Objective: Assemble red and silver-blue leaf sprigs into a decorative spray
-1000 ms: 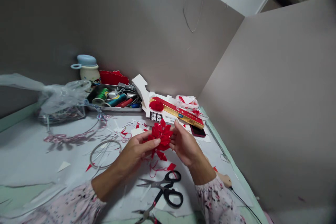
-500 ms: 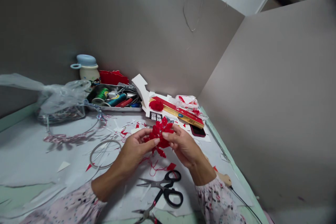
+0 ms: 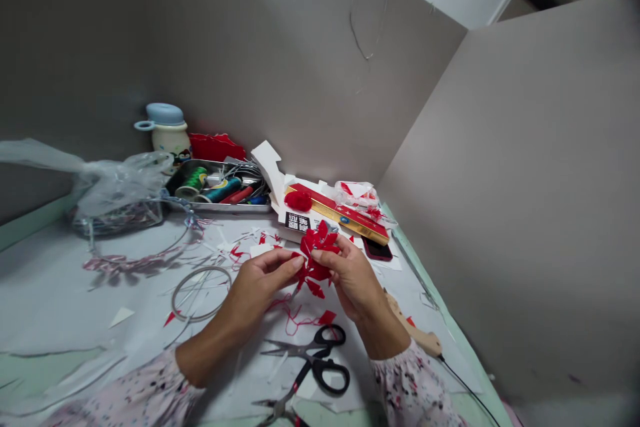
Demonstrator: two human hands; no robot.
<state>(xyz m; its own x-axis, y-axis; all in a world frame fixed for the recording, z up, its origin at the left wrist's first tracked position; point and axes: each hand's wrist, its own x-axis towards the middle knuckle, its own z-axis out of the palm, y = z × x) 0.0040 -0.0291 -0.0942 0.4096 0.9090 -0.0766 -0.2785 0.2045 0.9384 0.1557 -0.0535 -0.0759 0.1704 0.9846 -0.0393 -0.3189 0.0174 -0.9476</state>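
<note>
While both hands pinch it, the flower (image 3: pixel 319 271) sits between them, above the paper (image 3: pixel 150 327).
Left hand (image 3: pixel 257 283) has its left edge; right hand (image 3: pixel 357 280), thumb across the face, is nearer centre. Longest spread looks near-to-far; scissors (image 3: pixel 306 351) lie nearside, not touching.

Lit dimly and softly, darkening leftward along the smooth grey wall panel (image 3: pixel 260 47). Casts faint shadows beneath the wire hoop with pale pink petals (image 3: pixel 120 264). Stretches toward the edges, blurring at upper right.
</note>
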